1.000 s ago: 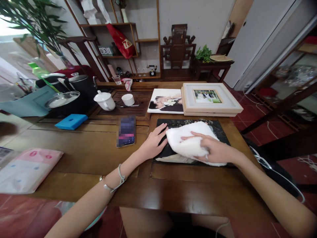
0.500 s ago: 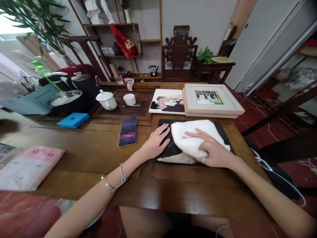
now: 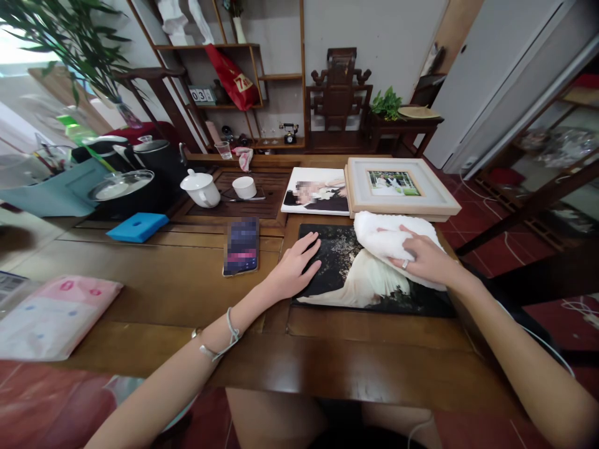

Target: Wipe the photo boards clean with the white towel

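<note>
A dark photo panel [image 3: 369, 280] lies flat on the wooden table, its print showing a pale, spreading gown against black. On its left edge rests my left hand [image 3: 296, 269], open, with the fingers stretched flat and nothing held. My right hand [image 3: 429, 260] grips a bunched white towel [image 3: 380, 238] and presses it on the panel's upper right part. The towel covers that corner and the picture beneath it.
Behind the panel lie a white-edged photo print [image 3: 322, 196] and stacked wooden picture frames [image 3: 442, 187]. A phone [image 3: 242, 246] and a blue block [image 3: 138, 227] are to the left. Farther back stand a lidded white cup [image 3: 202, 191] and a small white bowl [image 3: 244, 187].
My right hand has slid the towel to the right across the panel, uncovering the pale gown in the middle. My left hand has stayed in place.
</note>
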`<state>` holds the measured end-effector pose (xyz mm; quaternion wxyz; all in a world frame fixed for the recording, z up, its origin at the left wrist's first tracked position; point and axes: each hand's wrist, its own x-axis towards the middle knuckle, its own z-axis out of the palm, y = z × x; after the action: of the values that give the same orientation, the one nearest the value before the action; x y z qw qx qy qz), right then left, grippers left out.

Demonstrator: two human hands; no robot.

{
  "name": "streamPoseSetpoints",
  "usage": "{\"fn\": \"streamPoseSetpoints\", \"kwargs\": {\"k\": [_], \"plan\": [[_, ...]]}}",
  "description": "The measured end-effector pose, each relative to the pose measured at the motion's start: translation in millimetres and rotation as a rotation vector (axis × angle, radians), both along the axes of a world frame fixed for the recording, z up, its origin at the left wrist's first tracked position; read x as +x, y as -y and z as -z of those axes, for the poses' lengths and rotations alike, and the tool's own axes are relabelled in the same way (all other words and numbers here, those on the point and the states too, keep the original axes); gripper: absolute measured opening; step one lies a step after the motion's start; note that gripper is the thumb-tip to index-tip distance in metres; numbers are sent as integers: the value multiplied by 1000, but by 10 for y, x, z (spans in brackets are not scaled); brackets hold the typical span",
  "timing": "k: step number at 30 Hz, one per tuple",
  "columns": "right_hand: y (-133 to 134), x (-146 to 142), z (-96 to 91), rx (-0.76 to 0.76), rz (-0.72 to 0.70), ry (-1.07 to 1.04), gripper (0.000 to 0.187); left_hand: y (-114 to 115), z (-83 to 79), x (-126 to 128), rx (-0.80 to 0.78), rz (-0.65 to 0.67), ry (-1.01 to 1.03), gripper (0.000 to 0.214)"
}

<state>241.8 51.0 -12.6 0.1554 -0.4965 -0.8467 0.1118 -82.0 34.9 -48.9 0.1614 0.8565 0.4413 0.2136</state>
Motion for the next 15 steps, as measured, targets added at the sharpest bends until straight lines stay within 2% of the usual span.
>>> {"fn": "streamPoseSetpoints", "kwargs": {"k": [4,8,11,13,15], "plan": [[172,-147,-83,17,-124,-41,26,-4,8,-1,2,-5,-4,48],[479,-387,-212,-92,-351,-67,20,-7,21,-1,14,0,4,48],[609,-467,-248,-159,-498,-56,11,-8,29,-4,16,9,10,48],[593,-418,-214,-172,-472,-33,10,-7,26,-6,12,9,7,48],[506,-288,-149,-147,-324,-23,17,-4,20,-5,8,1,3,48]]}}
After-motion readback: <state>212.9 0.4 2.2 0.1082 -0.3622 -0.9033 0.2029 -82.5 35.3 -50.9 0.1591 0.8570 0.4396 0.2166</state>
